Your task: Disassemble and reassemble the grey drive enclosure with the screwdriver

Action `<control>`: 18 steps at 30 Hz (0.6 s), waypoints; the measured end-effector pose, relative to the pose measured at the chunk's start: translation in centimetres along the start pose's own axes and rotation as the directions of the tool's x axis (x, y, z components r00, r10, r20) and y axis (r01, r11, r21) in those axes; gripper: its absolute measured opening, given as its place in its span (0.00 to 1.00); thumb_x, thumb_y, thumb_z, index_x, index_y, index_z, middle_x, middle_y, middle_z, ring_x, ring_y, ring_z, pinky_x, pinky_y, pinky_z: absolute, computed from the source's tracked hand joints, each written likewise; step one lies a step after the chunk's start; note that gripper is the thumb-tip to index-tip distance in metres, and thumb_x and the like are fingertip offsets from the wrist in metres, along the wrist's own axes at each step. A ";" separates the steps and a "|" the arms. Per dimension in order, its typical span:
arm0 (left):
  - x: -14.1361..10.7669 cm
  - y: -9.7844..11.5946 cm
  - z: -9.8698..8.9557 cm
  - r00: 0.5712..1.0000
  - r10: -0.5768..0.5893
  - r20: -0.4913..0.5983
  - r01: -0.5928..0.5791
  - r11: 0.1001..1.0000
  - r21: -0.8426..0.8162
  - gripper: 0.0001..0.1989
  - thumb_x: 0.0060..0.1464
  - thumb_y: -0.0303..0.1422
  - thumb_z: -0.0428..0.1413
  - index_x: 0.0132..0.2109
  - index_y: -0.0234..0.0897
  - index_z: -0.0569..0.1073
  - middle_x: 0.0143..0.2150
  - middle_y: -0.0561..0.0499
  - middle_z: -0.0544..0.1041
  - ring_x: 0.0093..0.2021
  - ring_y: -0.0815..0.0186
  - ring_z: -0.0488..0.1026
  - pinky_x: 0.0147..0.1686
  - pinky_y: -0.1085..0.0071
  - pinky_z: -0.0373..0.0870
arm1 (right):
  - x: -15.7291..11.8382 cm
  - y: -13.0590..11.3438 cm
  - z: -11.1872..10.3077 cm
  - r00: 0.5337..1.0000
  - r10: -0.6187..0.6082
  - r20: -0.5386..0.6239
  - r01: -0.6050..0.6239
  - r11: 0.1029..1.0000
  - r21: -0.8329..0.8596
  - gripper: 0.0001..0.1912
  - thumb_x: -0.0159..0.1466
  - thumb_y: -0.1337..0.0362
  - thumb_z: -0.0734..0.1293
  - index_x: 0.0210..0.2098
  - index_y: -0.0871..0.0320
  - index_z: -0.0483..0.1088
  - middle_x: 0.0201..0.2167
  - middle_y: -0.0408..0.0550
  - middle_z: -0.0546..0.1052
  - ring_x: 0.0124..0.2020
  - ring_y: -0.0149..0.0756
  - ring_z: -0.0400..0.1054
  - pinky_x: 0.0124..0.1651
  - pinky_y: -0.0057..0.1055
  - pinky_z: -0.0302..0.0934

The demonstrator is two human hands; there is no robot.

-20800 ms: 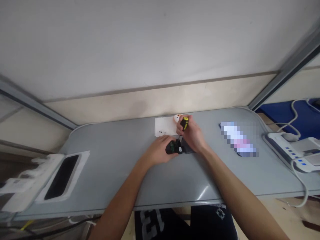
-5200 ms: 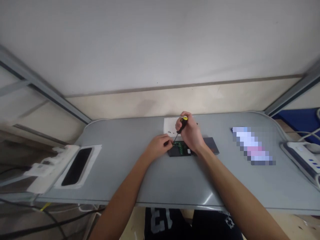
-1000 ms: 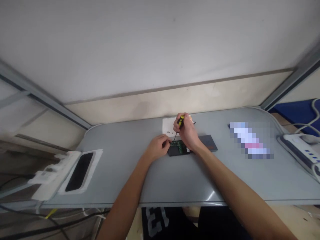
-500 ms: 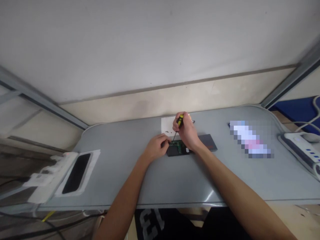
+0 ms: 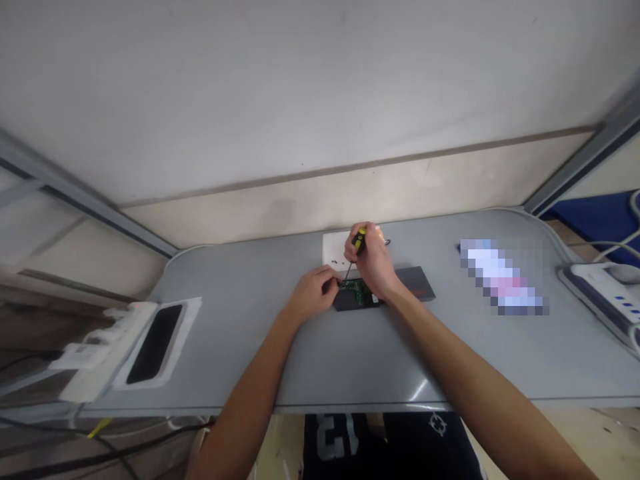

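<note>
My right hand (image 5: 371,257) is wrapped round a yellow-and-black screwdriver (image 5: 360,239), its shaft slanting down and left. The screwdriver's tip meets the upper left part of a green circuit board (image 5: 356,290), which sits in an open black case (image 5: 353,303). At the case's left end, my left hand (image 5: 315,291) has its thumb and fingers pinched together by the tip; what they grip is too small to make out. A dark flat panel (image 5: 419,283) lies to the right, partly behind my right wrist. Behind the case, small dark bits rest on a white sheet (image 5: 333,248).
A phone with a blurred-out screen (image 5: 500,277) lies to the right, near a white power strip (image 5: 600,293). On the left, a black phone-like slab (image 5: 155,343) rests on white paper beside another power strip (image 5: 100,353) with plugs. A wall closes off the grey table's (image 5: 240,287) back.
Both hands, the screwdriver and the case keep nearly the same places. The view has shifted slightly, and my legs below the table edge have moved to the right.
</note>
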State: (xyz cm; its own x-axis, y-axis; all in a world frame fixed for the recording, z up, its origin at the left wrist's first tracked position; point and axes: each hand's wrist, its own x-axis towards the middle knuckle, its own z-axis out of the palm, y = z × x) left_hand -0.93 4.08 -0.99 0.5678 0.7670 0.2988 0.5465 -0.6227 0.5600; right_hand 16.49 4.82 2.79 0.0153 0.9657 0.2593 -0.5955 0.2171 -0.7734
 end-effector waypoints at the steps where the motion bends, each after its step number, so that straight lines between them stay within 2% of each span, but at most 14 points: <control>1: 0.0 0.0 0.0 1.000 0.002 0.003 -0.002 1.000 -0.002 0.10 0.62 0.24 0.50 0.39 0.38 0.75 0.38 0.50 0.78 0.39 0.65 0.75 0.42 0.68 0.71 | 0.0 0.0 0.1 1.000 0.000 0.004 0.000 1.000 0.012 0.20 0.72 0.42 0.59 0.37 0.52 0.64 0.23 0.39 0.59 0.24 0.30 0.52 0.28 0.29 0.51; 5: 0.0 0.1 0.0 1.000 -0.006 0.006 0.006 1.000 -0.011 0.10 0.62 0.24 0.50 0.39 0.38 0.75 0.37 0.50 0.77 0.37 0.66 0.74 0.40 0.69 0.70 | -0.1 0.0 0.2 1.000 0.011 0.021 -0.011 0.999 0.032 0.20 0.72 0.42 0.59 0.37 0.52 0.65 0.23 0.38 0.59 0.24 0.30 0.51 0.28 0.29 0.51; 9: -0.1 0.2 -0.1 1.000 -0.019 0.002 0.019 1.000 -0.024 0.10 0.62 0.24 0.50 0.40 0.38 0.75 0.38 0.50 0.77 0.39 0.65 0.75 0.43 0.68 0.70 | 0.0 -0.3 0.1 1.000 0.011 -0.010 -0.011 1.000 0.009 0.21 0.71 0.41 0.60 0.36 0.52 0.64 0.23 0.38 0.59 0.23 0.30 0.52 0.27 0.28 0.52; 15: -0.2 0.5 -0.1 1.000 -0.024 -0.016 0.023 0.998 -0.056 0.05 0.64 0.30 0.54 0.42 0.39 0.76 0.40 0.50 0.75 0.36 0.67 0.72 0.38 0.70 0.70 | -0.1 -1.4 0.6 0.998 0.056 -0.026 -0.051 0.985 0.162 0.20 0.72 0.43 0.60 0.36 0.53 0.64 0.23 0.38 0.57 0.23 0.29 0.51 0.28 0.27 0.52; 18: -0.3 0.5 0.2 0.999 -0.024 -0.036 0.021 0.996 -0.091 0.05 0.65 0.32 0.56 0.40 0.39 0.76 0.40 0.50 0.74 0.36 0.67 0.72 0.38 0.70 0.71 | -0.1 -2.2 0.8 0.996 0.079 -0.045 -0.069 0.982 0.178 0.20 0.72 0.43 0.59 0.35 0.52 0.63 0.23 0.38 0.57 0.23 0.30 0.51 0.28 0.28 0.53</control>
State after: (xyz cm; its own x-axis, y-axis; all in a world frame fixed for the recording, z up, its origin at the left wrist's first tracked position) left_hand -0.69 3.46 -0.98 0.5321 0.7869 0.3124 0.5001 -0.5899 0.6340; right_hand 17.14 4.14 4.92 0.0047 0.9852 0.1714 -0.7288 0.1207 -0.6740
